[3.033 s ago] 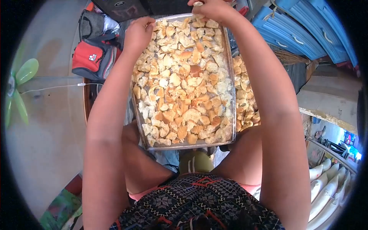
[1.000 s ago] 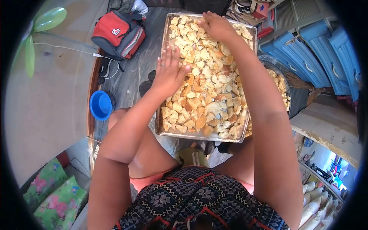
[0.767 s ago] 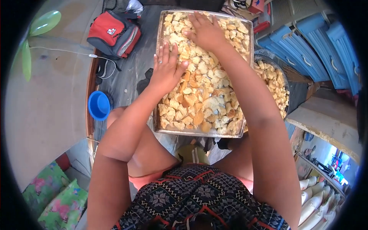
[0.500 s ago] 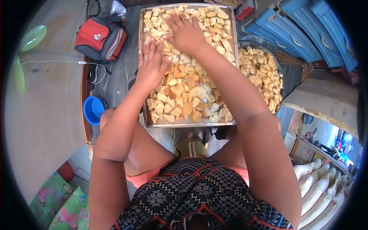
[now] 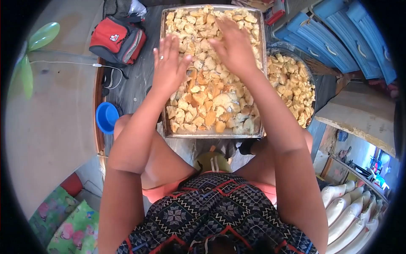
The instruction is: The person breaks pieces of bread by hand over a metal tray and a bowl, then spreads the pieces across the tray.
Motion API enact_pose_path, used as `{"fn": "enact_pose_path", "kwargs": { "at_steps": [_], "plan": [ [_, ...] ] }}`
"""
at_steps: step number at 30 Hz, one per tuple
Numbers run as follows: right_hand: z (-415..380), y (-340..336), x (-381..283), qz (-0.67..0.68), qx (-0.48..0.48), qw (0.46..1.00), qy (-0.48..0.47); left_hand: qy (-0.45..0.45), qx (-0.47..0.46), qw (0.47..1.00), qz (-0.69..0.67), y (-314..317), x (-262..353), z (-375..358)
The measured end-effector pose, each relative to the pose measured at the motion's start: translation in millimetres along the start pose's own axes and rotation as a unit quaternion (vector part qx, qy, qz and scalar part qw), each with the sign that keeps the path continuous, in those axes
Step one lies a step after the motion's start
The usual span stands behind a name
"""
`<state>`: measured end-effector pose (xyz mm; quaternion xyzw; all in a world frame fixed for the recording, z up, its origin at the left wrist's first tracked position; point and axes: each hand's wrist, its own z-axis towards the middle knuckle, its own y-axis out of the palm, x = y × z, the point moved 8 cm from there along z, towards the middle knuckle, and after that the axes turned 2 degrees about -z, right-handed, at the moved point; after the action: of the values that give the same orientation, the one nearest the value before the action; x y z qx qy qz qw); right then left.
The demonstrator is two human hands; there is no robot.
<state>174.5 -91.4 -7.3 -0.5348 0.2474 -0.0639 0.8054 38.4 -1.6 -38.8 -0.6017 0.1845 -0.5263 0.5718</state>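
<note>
A large metal tray (image 5: 213,136) lies in front of me, spread with torn pieces of bread (image 5: 198,98). Some pieces are pale, others have a golden-brown crust. My left hand (image 5: 170,67) rests flat at the tray's left side, fingers outstretched, a ring on one finger. Over the upper right part of the tray is my right hand (image 5: 235,53), slightly blurred, its fingers extended and thumb apart. Neither hand holds anything. The bread directly under both palms is hidden.
A round container (image 5: 312,91) heaped with more bread pieces (image 5: 292,84) stands right of the tray. On the left are a red and grey bag (image 5: 116,40) and a blue plastic bowl (image 5: 108,117). Blue drawers (image 5: 323,46) and several white sacks (image 5: 344,211) line the right.
My right hand has moved right and slightly down across the bread, away from my left hand. My left hand stays at the tray's left side. The whole view has shifted slightly.
</note>
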Motion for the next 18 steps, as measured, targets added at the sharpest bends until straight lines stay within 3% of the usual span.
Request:
{"fn": "enact_pose_path", "kwargs": {
  "at_steps": [3,5,6,7,9,11,15,16,17,18],
  "plan": [
    [-45.6,-36.4,62.4,0.171,0.043,0.975,0.133,-0.054,0.059,0.995,-0.054,-4.9,-39.0,-6.5],
    [-92.9,-31.8,102.6,0.245,0.051,0.947,0.202,-0.187,0.074,0.959,-0.198,10.3,-88.4,-20.3],
    [-117.0,-27.1,116.4,0.267,0.043,0.934,0.236,-0.189,0.078,0.959,-0.199,11.0,-89.8,-26.4],
    [-135.5,-25.1,123.1,0.267,0.041,0.935,0.231,-0.247,0.047,0.931,-0.263,19.9,-96.0,-36.4],
    [-172.2,3.9,145.1,0.405,-0.015,0.826,0.392,-0.354,-0.01,0.854,-0.381,32.7,-106.1,-56.8],
    [-183.4,14.7,150.8,0.421,-0.025,0.81,0.408,-0.449,-0.072,0.747,-0.486,50.7,-114.9,-86.6],
    [-168.9,35.3,164.4,0.464,-0.043,0.754,0.464,-0.47,-0.14,0.685,-0.538,89.9,-116.8,-104.8],
    [-171.8,49.6,161.8,0.525,-0.046,0.696,0.488,-0.459,-0.128,0.675,-0.564,93.8,-113.2,-101.8],
    [-173.6,57.0,161.7,0.526,-0.049,0.696,0.486,-0.46,-0.125,0.674,-0.564,95.6,-114.2,-103.4],
    [-172.5,65.5,149.3,0.588,-0.071,0.65,0.476,-0.456,-0.13,0.639,-0.606,91.0,-100.1,-100.5]
  ]
}}
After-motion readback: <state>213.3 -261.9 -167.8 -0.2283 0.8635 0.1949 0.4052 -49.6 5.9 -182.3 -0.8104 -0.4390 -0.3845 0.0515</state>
